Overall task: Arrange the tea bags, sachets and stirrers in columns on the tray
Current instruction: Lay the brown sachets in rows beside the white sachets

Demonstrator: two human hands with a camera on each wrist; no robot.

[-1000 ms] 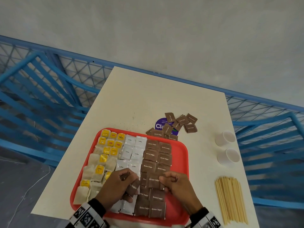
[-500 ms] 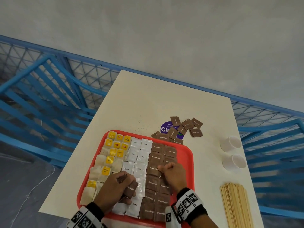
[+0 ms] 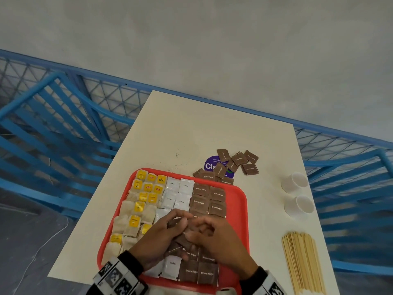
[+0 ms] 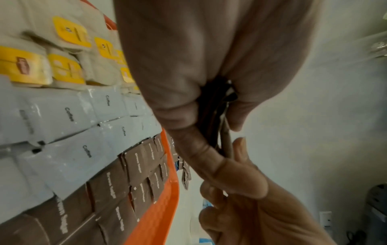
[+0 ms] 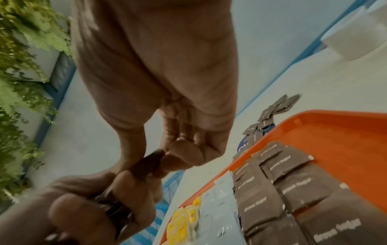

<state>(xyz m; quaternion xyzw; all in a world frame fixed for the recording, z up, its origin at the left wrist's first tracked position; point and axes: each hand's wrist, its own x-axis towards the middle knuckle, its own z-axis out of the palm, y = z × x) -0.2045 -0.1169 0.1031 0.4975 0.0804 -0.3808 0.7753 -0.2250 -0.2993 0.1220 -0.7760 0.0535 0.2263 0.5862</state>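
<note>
Over the middle of the red tray [image 3: 238, 201], the left hand [image 3: 161, 237] has its thumb and fingers curled round a small stack of brown sachets [image 4: 217, 116], seen edge-on in the left wrist view. The right hand [image 3: 217, 237] meets it there, thumb and forefinger pinching the end of the top sachet [image 5: 148, 163], apparently to peel it off the stack. On the tray lie a column of tea bags [image 3: 140, 209] on the left, white coffee sachets [image 3: 176, 194] in the middle and brown sugar sachets [image 3: 208, 199] to their right; a bare strip of tray lies along the right edge. More brown sachets lie in a loose pile [image 3: 229, 167] on the table just beyond the tray, and the wooden stirrers [image 3: 302, 260] lie in a bundle on the table to the right, well apart from the tray. The sachets look light, thin and flat, with paper faces that probably slide easily over one another, so a stack could fan out or shed one if the grip loosens. A pinch at a sealed edge or corner seems the best hold, since the filled middle is likely soft and shifting. The stirrers look stiff, slim and light, likely to roll or scatter, and would best be gathered round the middle of the bundle.
</note>
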